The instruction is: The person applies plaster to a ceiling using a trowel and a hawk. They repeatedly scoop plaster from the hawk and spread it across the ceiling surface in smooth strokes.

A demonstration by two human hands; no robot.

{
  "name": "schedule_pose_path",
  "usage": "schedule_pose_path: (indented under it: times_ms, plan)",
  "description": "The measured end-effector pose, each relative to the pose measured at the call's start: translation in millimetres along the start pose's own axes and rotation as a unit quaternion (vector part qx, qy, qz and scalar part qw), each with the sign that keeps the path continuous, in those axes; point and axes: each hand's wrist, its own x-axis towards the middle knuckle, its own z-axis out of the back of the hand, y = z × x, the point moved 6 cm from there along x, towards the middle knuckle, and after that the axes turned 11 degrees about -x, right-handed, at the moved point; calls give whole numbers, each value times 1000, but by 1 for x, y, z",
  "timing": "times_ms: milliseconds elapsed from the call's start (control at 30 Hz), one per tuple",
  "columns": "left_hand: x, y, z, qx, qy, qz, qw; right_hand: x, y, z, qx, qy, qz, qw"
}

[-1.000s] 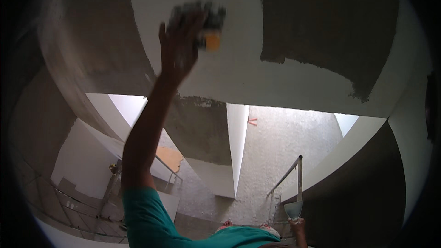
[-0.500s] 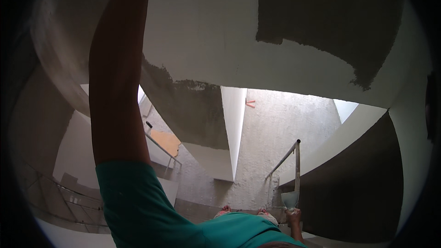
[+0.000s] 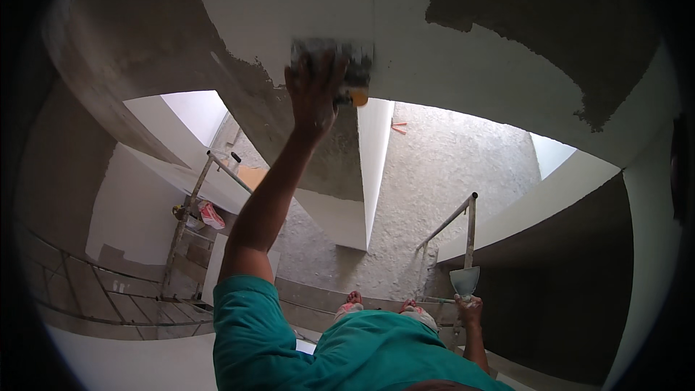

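Note:
My left hand (image 3: 314,101) is raised on the outstretched arm and closed round a plastering trowel (image 3: 358,65). The trowel's wide dark blade lies on the white-coated wall surface (image 3: 326,0), and the yellow end of its handle sticks out beside my fingers. Movement blurs the blade slightly. Low on the right, my right hand (image 3: 470,309) grips a putty knife (image 3: 465,279) with a broad grey blade pointing up. The handle is hidden in my fist. White smears mark that hand. Rough-edged dark grey patches (image 3: 536,22) border the white coat.
A scaffold post and rail (image 3: 471,224) rise just beyond the putty knife. More scaffold framing (image 3: 181,232) stands at the left, with a red-and-white bag (image 3: 211,215) by it. Far below lies a rough grey floor (image 3: 456,152). My feet (image 3: 353,297) are near the bottom middle.
My left arm has come down from overhead, bringing the hand and plastering trowel into view on the wall. My right hand still holds the putty knife, slightly higher in view.

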Motion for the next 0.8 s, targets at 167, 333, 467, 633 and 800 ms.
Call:
schedule_pose_path:
  times_ms: [167, 333, 467, 633, 800]
  plan:
    - [-38, -12, 8, -39, 83, 18, 996, -5, -45, -1, -53, -46, 39, 997]
    - [113, -15, 113, 13, -41, -38, 998, -14, -16, -7, 19, 53, -88, 995]
    - [278, 1, 186, 23, -252, -150, 956, -20, 22, -2, 2, 52, -139, 989]
    - [411, 45, 254, 105, -310, -313, 892, -14, 17, -25, 37, 53, -99, 993]
    - [407, 24, 233, 101, -141, -69, 982, -14, -29, -34, 19, 13, -37, 999]
